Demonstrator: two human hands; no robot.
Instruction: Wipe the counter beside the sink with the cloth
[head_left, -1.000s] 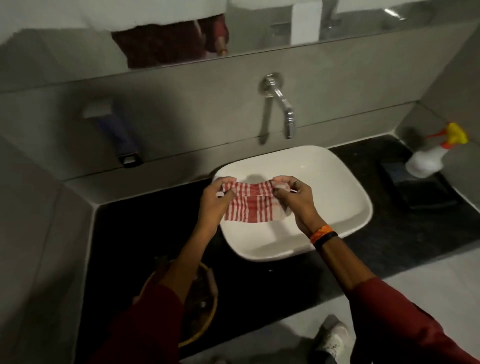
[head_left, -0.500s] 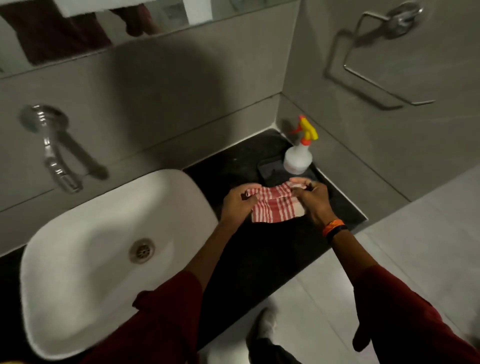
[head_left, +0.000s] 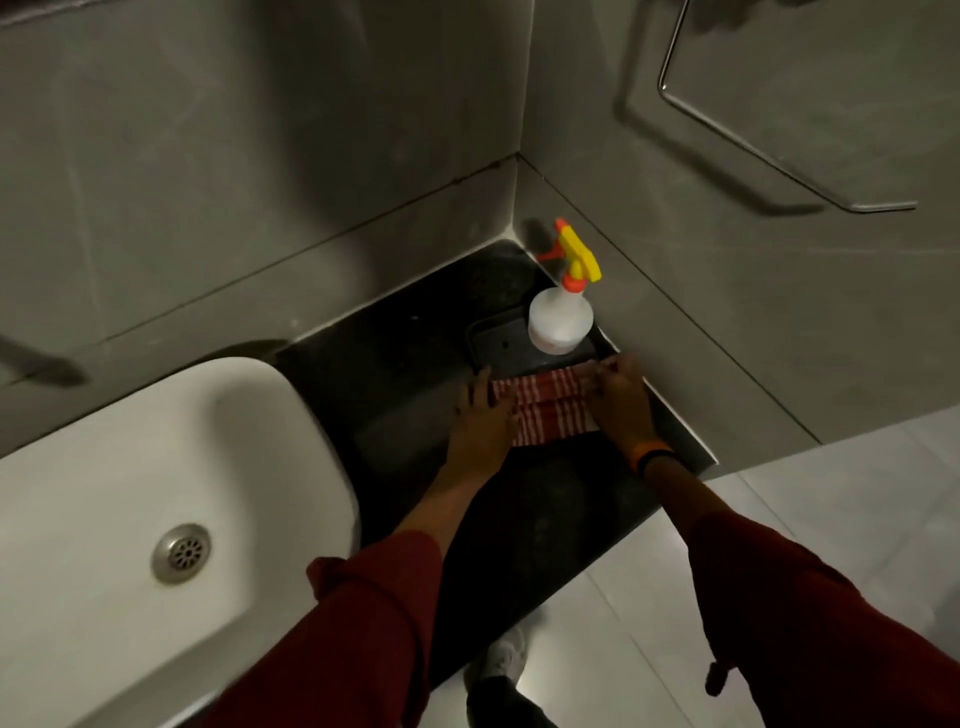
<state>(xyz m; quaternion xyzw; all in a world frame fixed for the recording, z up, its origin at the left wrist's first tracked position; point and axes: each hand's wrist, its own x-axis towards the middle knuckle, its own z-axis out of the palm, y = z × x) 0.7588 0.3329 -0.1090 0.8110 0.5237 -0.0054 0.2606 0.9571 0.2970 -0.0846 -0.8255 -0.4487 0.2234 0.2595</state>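
A red-and-white striped cloth (head_left: 550, 410) lies folded on the black counter (head_left: 395, 374), to the right of the white sink (head_left: 156, 467). My left hand (head_left: 480, 421) presses on the cloth's left edge with its fingers spread. The cloth's right edge is pinched by my right hand (head_left: 621, 400), which wears an orange and black wristband. Both hands rest low on the counter, just in front of a dark tray.
A white spray bottle (head_left: 561, 317) with a yellow and orange trigger stands on a dark tray (head_left: 493, 338) in the counter's back right corner. Grey tiled walls close the back and right. A metal towel ring (head_left: 779, 156) hangs on the right wall. Pale floor lies below.
Both hands carried the cloth from over the sink to the right, then lowered it onto the black counter near the tray. My view swung right and down.
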